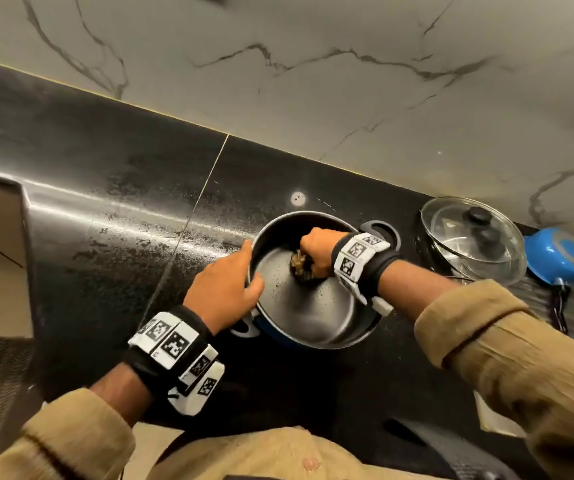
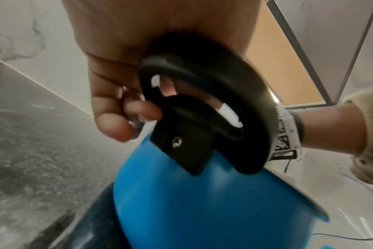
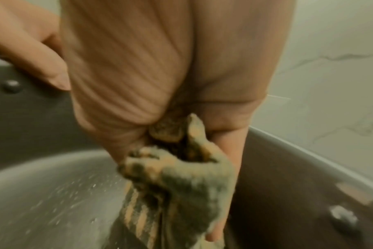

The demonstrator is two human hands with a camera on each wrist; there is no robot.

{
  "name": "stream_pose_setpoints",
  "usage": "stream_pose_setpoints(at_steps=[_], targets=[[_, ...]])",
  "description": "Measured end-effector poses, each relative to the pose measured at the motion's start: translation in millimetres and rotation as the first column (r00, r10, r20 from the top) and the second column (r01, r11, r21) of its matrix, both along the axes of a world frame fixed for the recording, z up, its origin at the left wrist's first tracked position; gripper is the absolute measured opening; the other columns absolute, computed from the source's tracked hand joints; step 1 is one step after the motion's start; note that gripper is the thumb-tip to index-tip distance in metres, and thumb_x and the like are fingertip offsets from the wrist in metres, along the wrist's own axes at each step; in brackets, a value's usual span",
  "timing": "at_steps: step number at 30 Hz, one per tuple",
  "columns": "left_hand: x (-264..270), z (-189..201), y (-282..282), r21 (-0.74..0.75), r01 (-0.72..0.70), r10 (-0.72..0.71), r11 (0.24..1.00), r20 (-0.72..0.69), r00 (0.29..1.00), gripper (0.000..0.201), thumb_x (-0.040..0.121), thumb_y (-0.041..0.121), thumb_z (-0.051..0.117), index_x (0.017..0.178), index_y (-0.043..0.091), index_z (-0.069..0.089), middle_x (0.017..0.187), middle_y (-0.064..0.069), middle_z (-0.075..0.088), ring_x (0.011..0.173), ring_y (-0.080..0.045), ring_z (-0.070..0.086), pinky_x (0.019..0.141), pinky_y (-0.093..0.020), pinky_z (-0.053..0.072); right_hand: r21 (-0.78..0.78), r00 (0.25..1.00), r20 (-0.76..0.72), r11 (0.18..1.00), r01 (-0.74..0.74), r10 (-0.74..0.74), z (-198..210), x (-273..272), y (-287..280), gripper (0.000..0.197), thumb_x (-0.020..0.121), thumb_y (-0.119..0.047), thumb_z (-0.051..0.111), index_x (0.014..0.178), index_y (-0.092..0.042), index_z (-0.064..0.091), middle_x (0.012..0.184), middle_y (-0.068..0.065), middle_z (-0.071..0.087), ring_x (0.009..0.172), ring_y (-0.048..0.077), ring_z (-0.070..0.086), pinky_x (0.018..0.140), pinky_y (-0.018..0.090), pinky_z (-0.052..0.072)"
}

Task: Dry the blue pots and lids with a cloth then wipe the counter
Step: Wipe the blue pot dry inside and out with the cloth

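Observation:
A blue pot [image 1: 313, 306] with a dark grey inside stands on the black counter [image 1: 105, 220]. My left hand [image 1: 225, 278] grips its left rim just above the black side handle [image 2: 192, 118], thumb inside the rim and fingers curled against the blue outer wall [image 2: 202, 210]. My right hand [image 1: 320, 247] is down inside the pot and holds a bunched brown striped cloth [image 1: 301, 266]. In the right wrist view the cloth [image 3: 181, 176] hangs from the fist onto the pot's floor [image 3: 53, 193], which carries water droplets.
Glass lids with black knobs [image 1: 472, 237] lie stacked to the right of the pot. Beyond them a second blue pot [image 1: 562, 258] lies upside down. A marble wall [image 1: 313, 81] backs the counter. The counter left of the pot is wet.

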State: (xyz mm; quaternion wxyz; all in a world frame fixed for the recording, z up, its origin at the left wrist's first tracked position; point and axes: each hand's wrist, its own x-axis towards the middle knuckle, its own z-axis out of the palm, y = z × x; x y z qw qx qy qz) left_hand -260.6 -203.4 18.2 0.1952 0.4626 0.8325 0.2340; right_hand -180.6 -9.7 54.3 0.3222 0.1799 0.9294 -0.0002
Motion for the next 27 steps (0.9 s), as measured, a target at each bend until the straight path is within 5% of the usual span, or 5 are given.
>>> stream_pose_setpoints(at_steps=[7,16,21,27], targets=[[0.2,2.0,-0.4,-0.016,0.000,0.000,1.000,0.049,0.999,0.064,0.098,0.030,0.048,0.155,0.009,0.026,0.104,-0.016,0.066,0.101,-0.040,0.062,0.077,-0.044,0.046,0.020,0.999,-0.016,0.999,0.029,-0.028,-10.0,-28.3,-14.7,0.036,0.086,-0.023,0.069,0.115,-0.004,0.063,0.114,0.017,0.066,0.100,0.034,0.065,0.073,0.030,0.046],[2.5,9.4,-2.4,-0.078,-0.009,0.009,0.997,0.000,1.000,0.066,0.100,0.032,0.043,0.157,0.011,0.020,0.122,-0.013,0.064,0.109,-0.038,0.061,0.084,-0.042,0.045,-0.159,0.968,0.080,0.961,-0.225,0.240,6.5,-7.2,-62.7,0.038,0.082,-0.014,0.065,0.120,-0.010,0.065,0.116,0.012,0.068,0.108,0.030,0.063,0.086,0.031,0.046],[3.1,10.2,-2.8,-0.096,-0.010,0.011,0.995,0.009,1.000,0.065,0.099,0.031,0.042,0.158,0.011,0.019,0.126,-0.012,0.063,0.111,-0.038,0.060,0.088,-0.042,0.045,-0.208,0.888,0.276,0.925,-0.317,0.367,16.9,15.2,-78.6,0.031,0.087,-0.011,0.059,0.117,-0.014,0.068,0.109,0.011,0.069,0.101,0.030,0.064,0.073,0.028,0.042],[1.7,11.8,-3.2,-0.101,0.007,-0.005,0.995,0.018,1.000,0.065,0.100,0.029,0.040,0.157,0.008,0.018,0.121,-0.012,0.063,0.108,-0.036,0.060,0.085,-0.042,0.045,-0.347,0.887,0.369,0.927,-0.145,0.277,19.7,20.9,-58.8,0.038,0.082,-0.005,0.060,0.115,-0.020,0.072,0.104,0.003,0.074,0.095,0.022,0.066,0.075,0.027,0.051]])
